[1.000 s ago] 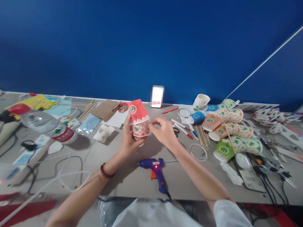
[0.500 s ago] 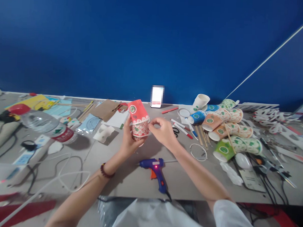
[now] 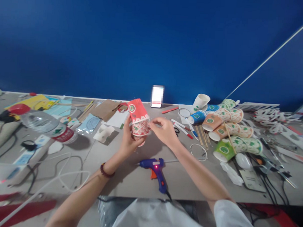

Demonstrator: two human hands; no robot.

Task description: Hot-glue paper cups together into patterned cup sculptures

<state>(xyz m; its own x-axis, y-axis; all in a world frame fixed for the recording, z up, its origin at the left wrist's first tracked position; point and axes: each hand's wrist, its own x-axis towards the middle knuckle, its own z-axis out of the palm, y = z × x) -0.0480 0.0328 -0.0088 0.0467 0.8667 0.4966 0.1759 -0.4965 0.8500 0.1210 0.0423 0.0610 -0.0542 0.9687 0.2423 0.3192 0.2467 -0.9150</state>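
so the red paper cups (image 3: 139,110) are up off the tabletop (image 3: 94,166), in the left hand (image 3: 130,142), fingers clamped round the lower part. the right hand (image 3: 165,131) is at the other side of them, thumb and forefinger close to the rim where the top cup meets the scale-patterned part. can't tell if those fingertips are pinching something tiny or just touching.

as for how far along it is, i'd say the red one is partway: the plain red top with its round eye-like mark sits tilted on the patterned bit, so it's stacked up, but no idea if that join is fixed. off to the right of the right fingers there are green cups (image 3: 224,149), orange cups (image 3: 211,120) and blue cups (image 3: 198,117) lying in rows, and those look further on to me, with a wooden stick (image 3: 229,137) across the green and orange ones. i don't see a stick on the red one.

glue gun (image 3: 152,163) is lying below both hands, little red light on, nobody holding it. markers (image 3: 183,126) and loose sticks (image 3: 202,136) are just right of the right hand, and a cut white cup piece (image 3: 104,133) is left of the left fingers.
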